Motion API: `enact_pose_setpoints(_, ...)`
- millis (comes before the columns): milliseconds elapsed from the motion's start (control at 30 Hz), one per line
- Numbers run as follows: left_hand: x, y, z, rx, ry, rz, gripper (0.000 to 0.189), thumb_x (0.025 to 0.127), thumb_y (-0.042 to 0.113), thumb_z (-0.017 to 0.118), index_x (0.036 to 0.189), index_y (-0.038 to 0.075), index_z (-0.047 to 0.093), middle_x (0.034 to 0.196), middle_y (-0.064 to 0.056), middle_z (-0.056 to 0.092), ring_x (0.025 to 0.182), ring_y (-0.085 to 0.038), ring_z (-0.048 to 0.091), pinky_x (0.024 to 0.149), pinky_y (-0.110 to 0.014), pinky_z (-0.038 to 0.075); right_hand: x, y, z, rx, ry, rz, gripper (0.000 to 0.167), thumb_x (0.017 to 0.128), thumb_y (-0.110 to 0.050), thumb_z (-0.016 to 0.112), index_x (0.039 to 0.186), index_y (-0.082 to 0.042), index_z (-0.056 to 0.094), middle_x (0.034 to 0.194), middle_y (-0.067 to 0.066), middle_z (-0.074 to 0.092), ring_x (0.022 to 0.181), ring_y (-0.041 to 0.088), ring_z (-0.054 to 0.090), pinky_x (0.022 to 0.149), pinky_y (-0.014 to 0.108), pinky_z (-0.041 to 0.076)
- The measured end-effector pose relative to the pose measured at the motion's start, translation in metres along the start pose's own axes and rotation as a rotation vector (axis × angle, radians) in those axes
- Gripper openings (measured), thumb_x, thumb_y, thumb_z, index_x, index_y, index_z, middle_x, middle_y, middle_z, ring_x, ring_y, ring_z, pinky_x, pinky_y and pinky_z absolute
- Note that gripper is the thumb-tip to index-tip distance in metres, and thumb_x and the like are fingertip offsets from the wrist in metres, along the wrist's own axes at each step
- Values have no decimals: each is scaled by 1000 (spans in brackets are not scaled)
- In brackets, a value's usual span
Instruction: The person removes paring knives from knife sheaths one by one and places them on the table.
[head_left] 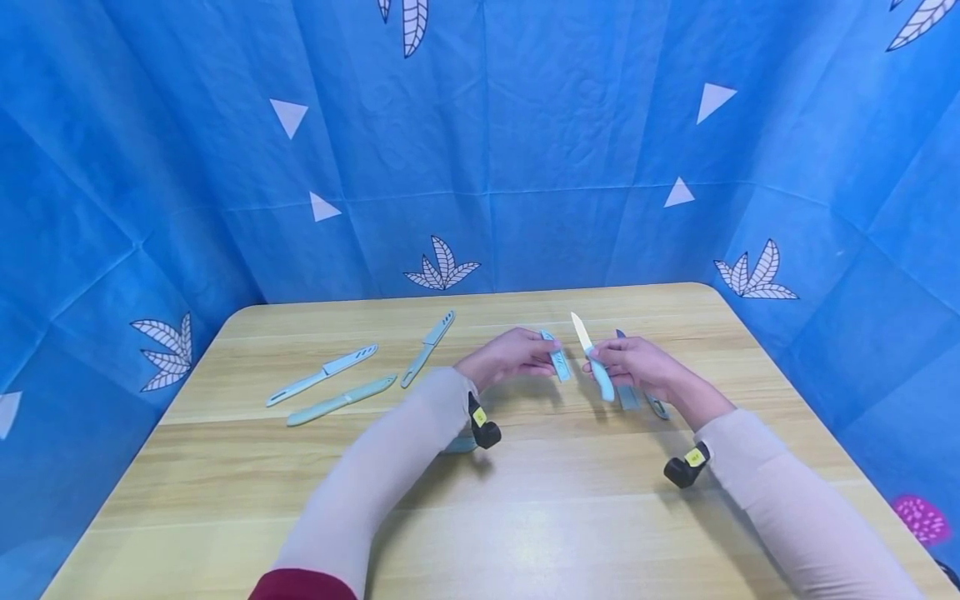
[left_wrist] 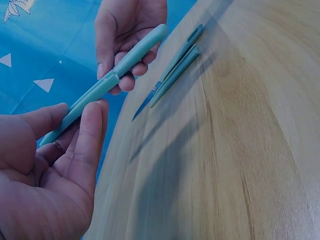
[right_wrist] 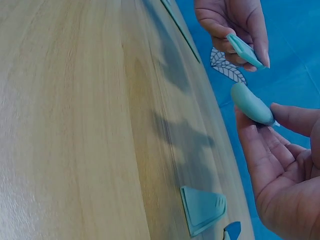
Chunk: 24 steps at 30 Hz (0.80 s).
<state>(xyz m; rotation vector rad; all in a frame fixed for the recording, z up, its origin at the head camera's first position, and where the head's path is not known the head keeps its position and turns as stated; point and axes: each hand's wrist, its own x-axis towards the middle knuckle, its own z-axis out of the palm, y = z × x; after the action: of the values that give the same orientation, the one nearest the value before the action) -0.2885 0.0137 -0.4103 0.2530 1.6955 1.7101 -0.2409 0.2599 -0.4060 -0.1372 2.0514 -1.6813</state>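
Observation:
My left hand [head_left: 510,358] pinches a light-blue knife sheath [head_left: 557,360] between thumb and fingers, above the far part of the table. To its right, my right hand [head_left: 637,367] grips a small knife [head_left: 602,379] by its light-blue handle, the pale blade bare and pointing away. In the head view, sheath and knife are held apart, side by side. Under the right hand lie a loose sheath [right_wrist: 205,210] and a second unsheathed knife [left_wrist: 187,47], close together on the wood; the hand partly covers them in the head view.
On the left of the wooden table [head_left: 570,517] lie sheathed knives: one slanting [head_left: 322,375], a greener one [head_left: 341,400] and one farther back [head_left: 427,348]. Another light-blue piece [head_left: 460,445] is mostly hidden under the left forearm. A blue patterned curtain [head_left: 570,150] hangs around the table.

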Motion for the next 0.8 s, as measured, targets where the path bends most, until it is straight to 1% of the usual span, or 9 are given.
enact_pose_setpoints(100,3,-2,1,-6,-10,5,24,99,16,60,108,-6,64,97,-19,70,84,-22,69,101,-46,50,1,2,-1,1,9,3,47,104,-22,49,131,16,43,128,30,57,119,40,56,94,34,55)
enact_pose_setpoints(233,7,-5,3,10,-19,9,27,100,18,57,111,-6,64,99,-19,69,86,-24,69,95,-42,54,2,4,-2,8,21,11,45,104,-19,48,131,16,43,128,31,56,113,36,60,92,34,56)
enact_pose_setpoints(367,10,-7,7,-5,-34,-3,26,101,17,56,113,-6,63,101,-19,69,90,-24,69,91,-38,57,2,6,-4,4,29,17,44,104,-19,49,130,16,44,125,31,58,108,33,62,92,34,56)
enact_pose_setpoints(567,14,-11,13,-1,-41,-19,24,100,17,58,109,-5,64,99,-18,68,87,-22,68,85,-33,59,5,11,-6,-7,29,28,42,104,-20,50,128,15,47,120,28,62,106,32,63,90,34,57)
enact_pose_setpoints(800,21,-16,19,-9,-28,-54,20,98,15,60,101,-5,66,91,-16,68,77,-20,68,79,-31,61,6,15,-6,-23,50,57,41,103,-20,52,129,12,49,112,20,62,96,23,64,89,35,57)
